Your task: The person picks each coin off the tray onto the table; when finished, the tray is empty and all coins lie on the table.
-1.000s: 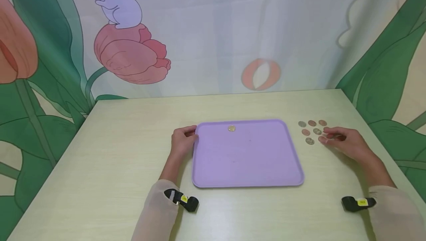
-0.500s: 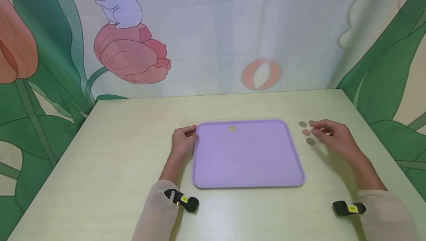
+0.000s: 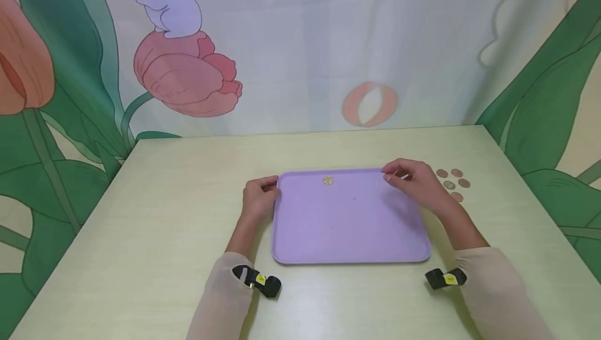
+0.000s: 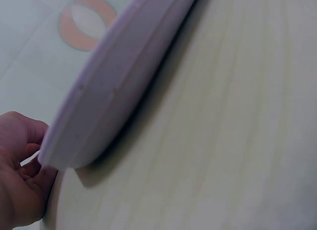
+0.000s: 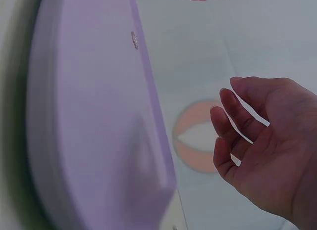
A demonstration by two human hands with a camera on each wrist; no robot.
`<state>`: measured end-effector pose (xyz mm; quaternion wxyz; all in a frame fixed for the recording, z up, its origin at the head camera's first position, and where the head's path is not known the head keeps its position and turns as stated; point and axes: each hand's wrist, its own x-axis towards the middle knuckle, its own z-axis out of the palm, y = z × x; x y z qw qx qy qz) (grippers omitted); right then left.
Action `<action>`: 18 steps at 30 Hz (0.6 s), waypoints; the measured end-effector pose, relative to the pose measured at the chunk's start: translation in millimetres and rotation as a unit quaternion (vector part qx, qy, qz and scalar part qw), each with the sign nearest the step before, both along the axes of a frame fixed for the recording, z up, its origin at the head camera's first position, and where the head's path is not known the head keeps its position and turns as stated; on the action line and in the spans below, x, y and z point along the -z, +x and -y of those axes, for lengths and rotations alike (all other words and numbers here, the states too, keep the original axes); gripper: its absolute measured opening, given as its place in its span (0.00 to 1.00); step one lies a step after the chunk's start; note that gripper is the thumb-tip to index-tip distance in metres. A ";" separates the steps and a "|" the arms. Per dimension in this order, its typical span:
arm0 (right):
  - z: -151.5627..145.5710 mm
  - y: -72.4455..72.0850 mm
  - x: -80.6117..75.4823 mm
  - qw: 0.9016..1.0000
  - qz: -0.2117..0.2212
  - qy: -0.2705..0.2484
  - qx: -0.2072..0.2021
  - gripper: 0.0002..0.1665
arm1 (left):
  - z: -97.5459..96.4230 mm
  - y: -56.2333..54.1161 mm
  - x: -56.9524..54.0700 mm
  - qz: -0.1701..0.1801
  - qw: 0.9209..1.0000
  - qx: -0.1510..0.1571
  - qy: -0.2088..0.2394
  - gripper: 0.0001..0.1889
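A lilac tray (image 3: 352, 220) lies flat on the table. My left hand (image 3: 260, 198) grips its back left corner, thumb at the rim; in the left wrist view the fingers (image 4: 30, 133) meet the tray's edge. One gold-coloured coin (image 3: 328, 180) lies inside near the back rim. My right hand (image 3: 415, 183) hovers over the tray's back right corner, thumb and forefinger close together. No coin shows at its fingertips in the head or right wrist view. Right of the tray lie several copper and silver coins (image 3: 449, 185), some partly hidden by that hand.
The pale wooden table (image 3: 188, 199) runs back to a printed curtain (image 3: 281, 43). A black wrist camera sits on each sleeve, the left one (image 3: 267, 286) near the tray's front left corner. Table surface surrounds the tray on all sides.
My right hand has moved left from the coins to above the tray's back right corner, uncovering coins on the right. The left hand and the tray have stayed put.
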<state>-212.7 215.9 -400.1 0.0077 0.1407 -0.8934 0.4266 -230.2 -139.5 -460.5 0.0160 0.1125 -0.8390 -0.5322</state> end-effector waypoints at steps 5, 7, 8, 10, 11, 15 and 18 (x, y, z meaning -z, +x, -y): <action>30.8 -16.0 3.5 0.999 0.011 0.000 -0.043 0.13 | -0.5 0.3 -0.4 0.000 1.000 -0.002 0.001 0.21; 42.5 -23.1 4.8 0.999 0.015 0.005 -0.052 0.13 | -0.5 0.4 -0.3 0.001 1.000 -0.003 0.001 0.21; 47.9 -26.4 5.5 0.998 0.017 0.010 -0.056 0.13 | -0.5 0.4 -0.2 0.001 1.000 -0.004 0.002 0.21; 57.5 -31.5 6.5 0.998 0.025 0.014 -0.062 0.13 | -0.5 0.2 -0.2 0.001 1.000 -0.004 0.004 0.21; 61.7 -33.7 7.1 0.997 0.030 0.016 -0.064 0.14 | -0.4 0.0 -0.1 0.001 1.000 -0.004 0.004 0.21; 73.5 -41.9 12.2 0.996 0.044 0.019 -0.071 0.14 | -0.4 -0.1 -0.7 0.000 1.000 -0.001 0.004 0.20; 80.0 -48.7 18.7 0.996 0.050 0.026 -0.072 0.13 | -0.2 -0.1 -1.8 0.001 1.000 0.000 0.003 0.20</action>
